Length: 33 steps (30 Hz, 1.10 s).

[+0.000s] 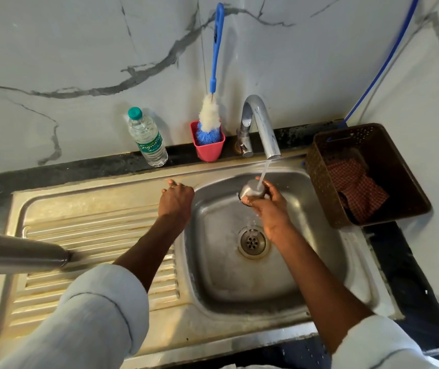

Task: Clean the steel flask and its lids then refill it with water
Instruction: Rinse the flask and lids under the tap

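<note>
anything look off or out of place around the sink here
Nothing looks spilled or broken. The steel flask lies on its side on the sink's drainboard, uncapped, while the right hand rinses a steel lid under the tap.

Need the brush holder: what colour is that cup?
Pink-red cup, clearest in the head view.

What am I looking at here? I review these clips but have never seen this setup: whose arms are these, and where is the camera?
There is no machine: a person wears a camera on the head, looking down at their own arms over a steel sink. The right hand holds a steel lid under the running tap. The left hand rests on the sink's edge. The steel flask lies on the draining board. Behind stand a water bottle and a bottle brush in a pink cup; a brown basket sits to the right.
</note>
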{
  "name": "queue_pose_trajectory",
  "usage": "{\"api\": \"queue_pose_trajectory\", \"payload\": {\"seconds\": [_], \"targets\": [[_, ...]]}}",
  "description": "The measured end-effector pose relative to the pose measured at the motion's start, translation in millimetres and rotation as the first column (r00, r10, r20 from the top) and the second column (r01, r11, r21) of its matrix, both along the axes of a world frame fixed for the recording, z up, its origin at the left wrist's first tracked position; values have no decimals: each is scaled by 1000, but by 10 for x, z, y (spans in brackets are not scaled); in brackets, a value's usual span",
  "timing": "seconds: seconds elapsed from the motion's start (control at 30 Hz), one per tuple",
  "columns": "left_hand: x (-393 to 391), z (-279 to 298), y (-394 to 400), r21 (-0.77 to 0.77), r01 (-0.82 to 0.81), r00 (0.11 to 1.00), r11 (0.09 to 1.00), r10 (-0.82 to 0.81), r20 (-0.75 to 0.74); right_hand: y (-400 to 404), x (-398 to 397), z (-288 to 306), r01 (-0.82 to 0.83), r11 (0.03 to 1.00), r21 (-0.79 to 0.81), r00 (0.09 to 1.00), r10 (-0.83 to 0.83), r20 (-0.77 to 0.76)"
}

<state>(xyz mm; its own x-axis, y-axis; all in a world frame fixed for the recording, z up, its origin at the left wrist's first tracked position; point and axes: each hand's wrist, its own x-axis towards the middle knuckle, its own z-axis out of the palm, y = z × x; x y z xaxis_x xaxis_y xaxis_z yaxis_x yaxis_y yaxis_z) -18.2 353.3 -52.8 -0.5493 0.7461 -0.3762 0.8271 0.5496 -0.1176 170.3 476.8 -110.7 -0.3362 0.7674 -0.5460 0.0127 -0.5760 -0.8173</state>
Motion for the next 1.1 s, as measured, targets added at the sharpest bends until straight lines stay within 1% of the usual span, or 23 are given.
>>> {"api": "queue_pose_trajectory", "payload": {"seconds": [0.03, 0.07, 0.1, 0.13, 0.17, 0.23, 0.3, 0.37, 0.47, 0.5, 0.57, 0.6, 0.63, 0.7, 0.77, 0.8, 0.87, 0.9, 0.97, 1.0, 1.03, 1.07, 1.1], "targets": [[-5, -3, 0, 1, -2, 1000, 1000, 2, -8, 12, -2, -32, -69, 974, 216, 995, 50, 91], [-15, -10, 0, 7, -4, 1000, 1000, 4, -16, 26, 8, -43, -135, 915, 381, 985, 85, 147], [-31, -21, 1, 9, -1, 1000, 1000, 1, -19, 48, 12, -40, -161, 872, 463, 982, 96, 160], [-37, -35, 5, 5, 3, 1000, 1000, -3, -17, 64, 20, 1, -145, 871, 468, 987, 93, 134], [-39, -45, 12, -3, 6, 1000, 1000, -6, -16, 82, 6, 43, -88, 911, 402, 996, 70, 60], [-39, -55, 20, -2, 10, 1000, 1000, -10, -18, 115, -26, 116, 27, 992, 125, 982, -2, -191], [-54, -71, 16, 8, 12, 1000, 1000, -12, -17, 140, -20, 170, 21, 980, -197, 922, -95, -377], [-62, -82, 2, 21, 10, 1000, 1000, -10, -8, 150, 8, 199, -39, 926, -376, 899, -132, -417], [-68, -84, -8, 42, 5, 1000, 999, -5, 5, 112, 52, 230, -120, 895, -430, 929, -52, -366], [-69, -86, -7, 46, 6, 1000, 999, -6, 5, 93, 72, 216, -151, 899, -412, 952, 20, -304], [-75, -81, -13, 50, 0, 1000, 999, -1, 13, 58, 127, 154, -179, 923, -341, 983, 155, -96], [-74, -74, -16, 48, -2, 1000, 999, 2, 16, 57, 147, 122, -152, 939, -309, 988, 157, -9], [-72, -69, -17, 49, 0, 1000, 999, 0, 14, 63, 156, 97, -107, 948, -298, 993, 118, 19], [-62, -53, -8, 49, 6, 1000, 999, -6, 11, 58, 95, 119, -12, 919, -393, 995, -29, -98], [-50, -36, 0, 33, 10, 1000, 999, -10, 7, 31, -8, 165, 27, 842, -539, 942, -202, -268], [-54, -34, -2, 24, 11, 1000, 1000, -11, 5, -4, -41, 185, 8, 819, -573, 916, -236, -324], [-57, -46, -17, 15, 10, 1000, 1000, -10, 13, -86, -27, 143, -27, 846, -532, 926, -180, -333], [-63, -59, -25, 22, 7, 1000, 1000, -7, 8, -104, 7, 90, -19, 887, -461, 948, -130, -289], [-72, -67, -20, 27, 11, 1000, 1000, -11, -7, -93, 61, -5, 90, 970, -227, 980, -126, -151], [-72, -65, -15, 23, 20, 1000, 1000, -20, -11, -64, 53, -28, 133, 988, -74, 987, -138, -78], [-77, -75, -11, 26, 26, 1000, 999, -25, -13, -39, 22, -33, 117, 992, 50, 993, -116, -30], [-77, -87, -6, 29, 31, 999, 999, -30, -16, -35, -25, -15, 86, 989, 121, 996, -83, -25], [-75, -102, 0, 27, 33, 999, 999, -33, -22, -38, -70, -15, 67, 989, 131, 996, -58, -69]]}}
